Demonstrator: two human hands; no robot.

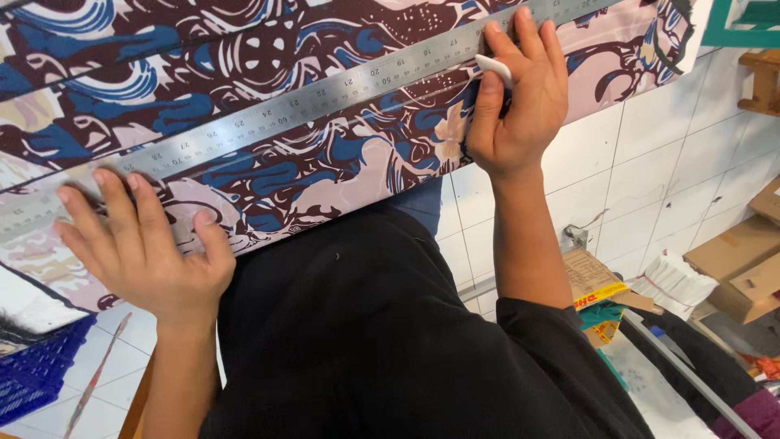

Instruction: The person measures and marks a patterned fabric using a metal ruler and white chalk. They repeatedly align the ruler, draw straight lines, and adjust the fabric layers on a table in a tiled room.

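Left hand (142, 244) pins ruler (325, 97) on fabric (349, 162); right hand (516, 97) holds chalk (494, 68) at ruler edge.

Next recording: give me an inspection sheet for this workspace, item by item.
Surface: patterned fabric in blue, brown and pink covers the worktop.
Job's things: long metal ruler lies diagonally on the fabric; white chalk piece sits by its edge.
Clutter: cardboard boxes, blue crate, stack of white sheets on the tiled floor.
Grippers: left hand presses the ruler's end flat; right hand pinches the chalk against the ruler.
Cables: nothing seen.
Surroundings: white tiled floor; person's dark clothing fills the centre.
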